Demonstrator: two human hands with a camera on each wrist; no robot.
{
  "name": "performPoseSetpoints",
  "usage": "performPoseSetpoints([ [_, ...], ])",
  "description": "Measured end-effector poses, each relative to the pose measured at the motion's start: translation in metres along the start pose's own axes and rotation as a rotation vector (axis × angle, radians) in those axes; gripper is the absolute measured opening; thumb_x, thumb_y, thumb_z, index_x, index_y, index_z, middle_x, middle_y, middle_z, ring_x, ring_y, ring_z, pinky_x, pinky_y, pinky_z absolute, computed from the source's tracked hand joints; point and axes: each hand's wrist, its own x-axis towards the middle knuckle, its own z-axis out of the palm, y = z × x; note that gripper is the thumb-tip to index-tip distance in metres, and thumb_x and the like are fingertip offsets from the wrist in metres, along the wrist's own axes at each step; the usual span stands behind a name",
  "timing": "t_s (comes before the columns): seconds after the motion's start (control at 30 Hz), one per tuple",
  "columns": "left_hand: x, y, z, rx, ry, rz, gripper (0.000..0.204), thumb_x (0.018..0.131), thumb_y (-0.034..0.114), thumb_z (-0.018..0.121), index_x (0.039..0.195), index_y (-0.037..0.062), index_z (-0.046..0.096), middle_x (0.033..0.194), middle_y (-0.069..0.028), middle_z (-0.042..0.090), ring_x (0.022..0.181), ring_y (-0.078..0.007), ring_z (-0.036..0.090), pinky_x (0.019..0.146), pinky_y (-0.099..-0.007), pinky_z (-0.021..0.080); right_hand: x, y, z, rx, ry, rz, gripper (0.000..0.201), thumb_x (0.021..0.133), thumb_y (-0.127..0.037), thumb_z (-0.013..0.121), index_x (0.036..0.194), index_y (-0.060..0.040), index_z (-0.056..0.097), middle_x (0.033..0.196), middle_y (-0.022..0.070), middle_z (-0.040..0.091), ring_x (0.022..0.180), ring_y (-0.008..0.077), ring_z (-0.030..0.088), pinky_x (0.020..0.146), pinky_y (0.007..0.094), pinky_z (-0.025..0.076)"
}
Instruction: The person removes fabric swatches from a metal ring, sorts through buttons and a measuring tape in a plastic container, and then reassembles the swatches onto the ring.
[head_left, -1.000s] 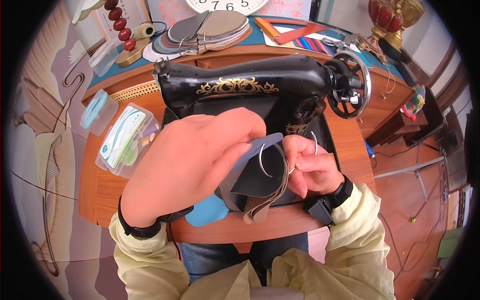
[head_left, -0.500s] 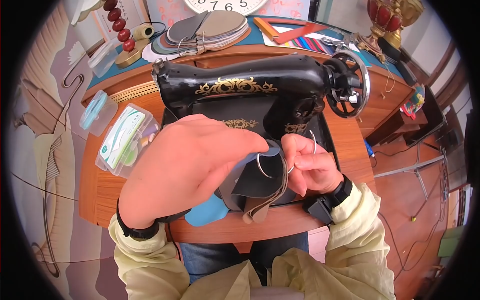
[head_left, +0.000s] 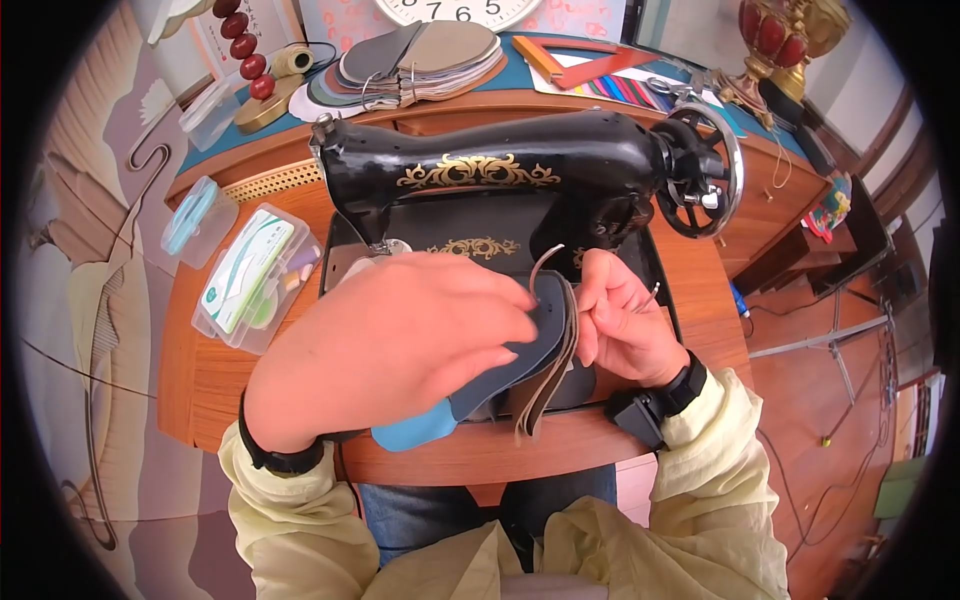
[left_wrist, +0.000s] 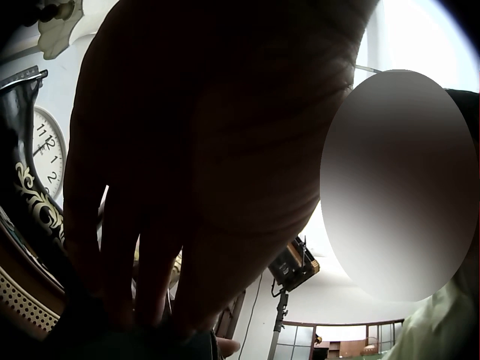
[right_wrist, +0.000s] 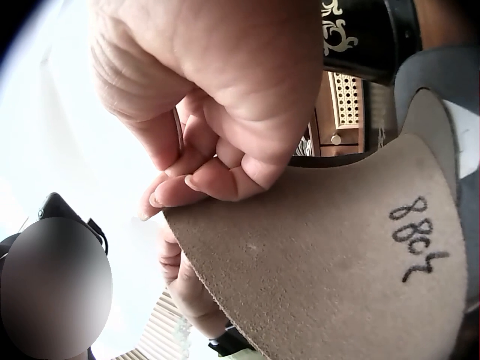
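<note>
In the head view the left hand [head_left: 400, 345] lies over a dark blue swatch [head_left: 518, 345], its fingers bent at the swatch's upper part. An open metal ring [head_left: 541, 262] rises above that swatch. Brown swatches [head_left: 547, 392] hang side by side just right of the blue one. The right hand [head_left: 630, 325] pinches the ring at the swatches' right edge. In the right wrist view, the right hand's curled fingers meet the edge of a tan swatch [right_wrist: 322, 247] with handwriting on it. The left wrist view shows the left hand [left_wrist: 187, 157] dark, its fingertips at a dark edge.
A black sewing machine [head_left: 490, 160] stands behind the hands. Clear plastic boxes [head_left: 250, 280] sit at the left, and a light blue piece [head_left: 415, 425] lies near the front edge. Further back are a ringed swatch stack [head_left: 430, 65] and an orange triangle frame [head_left: 590, 68].
The blue swatch has turned downward and lies flatter against the others, with the ring's end now standing above it. The left hand has come down over it; the right hand has shifted slightly.
</note>
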Motion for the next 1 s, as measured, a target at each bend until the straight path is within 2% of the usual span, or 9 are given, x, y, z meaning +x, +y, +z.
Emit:
performPoseSetpoints([
  [0.03,0.000,-0.001,-0.004,-0.013,-0.028,0.002,0.016,0.080,0.011,0.069,0.095,0.0048,0.069,0.089,-0.0085,0.068,0.081,-0.0275,0.063,0.074,-0.0360,0.049,-0.001,0.001,-0.001,0.018,-0.009,-0.002,0.011,0.098,-0.017,0.055,0.103,-0.0068,0.053,0.079,0.0114,0.065,0.074,0.0156,0.062,0.068,0.0266,0.047],
  [0.13,0.002,0.004,-0.021,0.014,-0.088,-0.206,0.012,0.080,0.011,0.070,0.090,0.0039,0.068,0.088,-0.0083,0.068,0.081,-0.0274,0.063,0.073,-0.0352,0.049,-0.003,0.001,-0.002,0.049,-0.044,-0.003,0.011,0.098,-0.016,0.055,0.103,-0.0065,0.053,0.080,0.0115,0.065,0.076,0.0161,0.063,0.070,0.0272,0.049],
  [0.23,0.005,0.004,-0.011,-0.078,-0.005,-0.230,0.011,0.080,0.011,0.071,0.086,0.0035,0.067,0.085,-0.0081,0.068,0.078,-0.0260,0.062,0.070,-0.0345,0.048,-0.003,0.001,0.002,0.043,-0.080,0.032,0.011,0.098,-0.016,0.054,0.103,-0.0061,0.053,0.082,0.0116,0.066,0.078,0.0165,0.064,0.073,0.0276,0.050],
  [0.33,0.008,0.001,-0.007,-0.091,-0.087,-0.112,0.012,0.078,0.011,0.073,0.085,0.0033,0.067,0.081,-0.0075,0.067,0.075,-0.0248,0.061,0.066,-0.0334,0.047,-0.003,-0.002,0.004,0.047,-0.070,0.072,0.012,0.098,-0.017,0.055,0.103,-0.0058,0.053,0.082,0.0115,0.066,0.078,0.0167,0.064,0.074,0.0278,0.050],
  [0.53,0.011,0.001,0.001,-0.096,0.005,-0.194,0.010,0.080,0.009,0.071,0.080,0.0024,0.063,0.073,-0.0071,0.062,0.069,-0.0248,0.058,0.061,-0.0335,0.045,-0.003,-0.004,0.006,0.046,-0.089,0.105,0.012,0.098,-0.017,0.055,0.103,-0.0059,0.053,0.083,0.0111,0.066,0.079,0.0163,0.064,0.073,0.0275,0.050],
  [0.63,0.014,0.001,0.011,-0.030,0.089,-0.119,0.012,0.081,0.009,0.070,0.078,0.0012,0.060,0.071,-0.0078,0.059,0.066,-0.0258,0.056,0.060,-0.0347,0.044,0.000,-0.002,0.006,0.067,-0.045,0.072,0.011,0.097,-0.014,0.056,0.105,-0.0059,0.054,0.086,0.0096,0.066,0.080,0.0141,0.063,0.073,0.0254,0.049],
  [0.77,0.014,0.006,0.015,0.081,0.183,-0.137,0.013,0.082,0.009,0.069,0.079,0.0005,0.060,0.071,-0.0086,0.058,0.065,-0.0268,0.054,0.059,-0.0349,0.043,0.002,0.002,0.002,-0.081,0.220,0.036,0.009,0.094,-0.010,0.061,0.101,-0.0072,0.057,0.090,0.0045,0.068,0.081,0.0073,0.062,0.073,0.0202,0.048],
  [0.93,0.001,0.002,0.026,0.073,0.219,-0.227,0.010,0.083,0.010,0.069,0.083,0.0013,0.063,0.073,-0.0071,0.060,0.066,-0.0229,0.057,0.059,-0.0316,0.043,0.005,0.003,-0.005,-0.146,0.206,0.056,0.004,0.095,-0.010,0.060,0.097,-0.0085,0.058,0.092,0.0048,0.069,0.081,0.0060,0.062,0.072,0.0197,0.048],
  [1.0,-0.008,0.006,0.026,-0.037,0.204,-0.367,0.013,0.082,0.012,0.071,0.089,0.0019,0.065,0.076,-0.0056,0.062,0.069,-0.0185,0.058,0.059,-0.0296,0.043,0.003,0.004,-0.002,-0.163,0.183,0.106,0.003,0.095,-0.012,0.060,0.096,-0.0091,0.058,0.093,0.0050,0.070,0.080,0.0057,0.061,0.072,0.0196,0.048],
])
